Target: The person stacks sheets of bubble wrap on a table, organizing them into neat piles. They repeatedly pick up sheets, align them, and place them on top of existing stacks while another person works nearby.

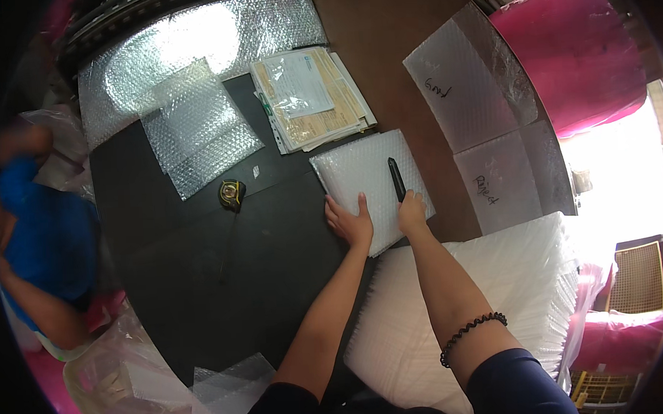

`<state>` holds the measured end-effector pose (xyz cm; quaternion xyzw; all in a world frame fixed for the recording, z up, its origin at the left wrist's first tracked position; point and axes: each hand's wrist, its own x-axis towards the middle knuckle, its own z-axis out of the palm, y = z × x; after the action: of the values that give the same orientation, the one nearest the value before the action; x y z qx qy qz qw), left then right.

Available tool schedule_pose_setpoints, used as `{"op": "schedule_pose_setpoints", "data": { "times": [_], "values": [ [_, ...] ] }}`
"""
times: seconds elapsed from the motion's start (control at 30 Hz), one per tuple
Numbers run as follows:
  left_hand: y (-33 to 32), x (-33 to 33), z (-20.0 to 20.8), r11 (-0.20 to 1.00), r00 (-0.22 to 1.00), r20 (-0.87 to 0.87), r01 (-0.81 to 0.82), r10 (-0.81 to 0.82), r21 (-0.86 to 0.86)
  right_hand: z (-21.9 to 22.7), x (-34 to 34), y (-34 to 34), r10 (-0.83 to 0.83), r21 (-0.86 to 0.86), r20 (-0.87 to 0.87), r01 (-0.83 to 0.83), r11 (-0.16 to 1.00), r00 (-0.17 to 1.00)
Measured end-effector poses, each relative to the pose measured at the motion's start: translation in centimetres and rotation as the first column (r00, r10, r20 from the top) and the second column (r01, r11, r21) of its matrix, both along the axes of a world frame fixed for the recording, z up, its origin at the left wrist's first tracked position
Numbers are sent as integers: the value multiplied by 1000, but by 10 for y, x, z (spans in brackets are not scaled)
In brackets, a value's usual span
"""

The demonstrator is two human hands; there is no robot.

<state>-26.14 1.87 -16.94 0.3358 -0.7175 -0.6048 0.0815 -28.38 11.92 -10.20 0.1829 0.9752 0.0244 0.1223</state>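
Note:
A stack of white bubble-wrap sheets or pouches (364,165) lies on the dark table in front of me. My left hand (349,219) rests on its near left edge, thumb and fingers apart. At the stack's near right part, my right hand (411,211) is closed around a slim black pen-shaped tool (396,177). The tool points away from me over the top sheet; whether it is a marker or a cutter I cannot tell. Just beyond the stack sits a pile of papers (308,97) in clear sleeves.
A tape measure (232,195) lies left of the stack, near loose bubble-wrap sheets (202,131). Two hand-lettered clear sheets (463,90) lie at the right. A big white bubble-wrap pile (468,297) stands near my right forearm. Another person (47,227) in blue is at the left.

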Motion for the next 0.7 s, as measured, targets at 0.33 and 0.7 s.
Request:
{"op": "schedule_pose_setpoints", "data": {
  "times": [0.33,0.7],
  "values": [
    [-114,127,52,965,958,-141,234,-249,-117,37,-40,-6,-8,99,33,4,995,999],
    [-263,545,9,678,296,632,-508,717,-531,-11,126,-310,811,-658,373,-489,573,450]
  ]
}}
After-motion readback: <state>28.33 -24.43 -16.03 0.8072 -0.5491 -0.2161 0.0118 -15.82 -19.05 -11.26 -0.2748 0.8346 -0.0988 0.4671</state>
